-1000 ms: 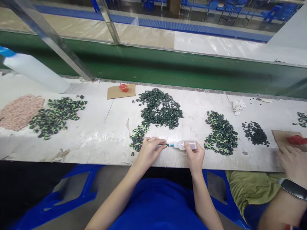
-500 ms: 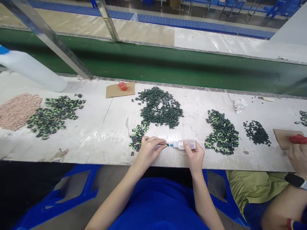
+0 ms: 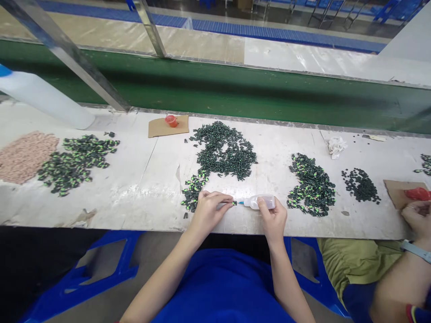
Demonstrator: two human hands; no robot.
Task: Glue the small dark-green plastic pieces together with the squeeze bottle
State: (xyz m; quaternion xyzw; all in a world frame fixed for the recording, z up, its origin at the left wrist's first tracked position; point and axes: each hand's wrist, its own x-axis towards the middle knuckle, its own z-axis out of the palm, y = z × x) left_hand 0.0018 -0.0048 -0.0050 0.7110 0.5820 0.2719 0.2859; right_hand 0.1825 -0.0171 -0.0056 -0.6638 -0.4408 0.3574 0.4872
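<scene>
Between the fingertips of my left hand [image 3: 212,211] is a small dark green piece [image 3: 235,203], held just over the table's front part. My right hand [image 3: 273,218] is closed around a clear plastic squeeze bottle [image 3: 261,202] lying almost level. Its thin blue tip [image 3: 240,203] points left and sits very close to the small piece; whether they touch I cannot tell. Beside my left hand lies a small pile of black and bright-green pieces [image 3: 192,190]. Beyond both hands spreads a bigger heap of dark green pieces [image 3: 229,154].
Left are a large white bottle [image 3: 47,98], pinkish pieces [image 3: 27,157] and a black-green pile [image 3: 74,163]. A red cup [image 3: 171,120] stands on cardboard [image 3: 158,128]. Right lie another black-green pile [image 3: 311,186], black pieces [image 3: 362,186], crumpled tissue [image 3: 336,146] and a co-worker's hand [image 3: 417,217].
The blue bottle tip has shifted very slightly right, away from the small piece. My left hand stays put. At the right, the co-worker's hand and wrist have turned.
</scene>
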